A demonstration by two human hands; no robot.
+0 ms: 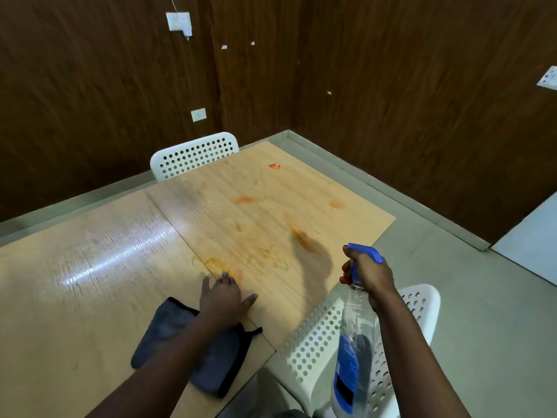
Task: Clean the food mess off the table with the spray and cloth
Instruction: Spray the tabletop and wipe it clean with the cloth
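So the right hand (366,271) at lower right of the frame has its grip clamped round the neck of a clear plastic spray bottle with a blue trigger head and blue label (354,342), which hangs down over the white perforated plastic chair (316,342). The bottle's long axis runs roughly bottom-to-top of the frame, and the blue nozzle seems aimed up-left at the smeared orange food mess (301,236) in the middle of the light wood-grain counter (90,251). That streak sits just up and left of the nozzle, so a squeeze looks like the next thing, I reckon.

The left hand (224,298) lies flat on the counter at lower centre, fingers spread, grip apart, holding nothing. The dark grey folded cloth (168,330) is right under that forearm, so the left is clearly nearer to it.

More orange blotches dot the upper centre. Dark wood panelling behind, grey floor, second white chair (193,156) at the far edge.
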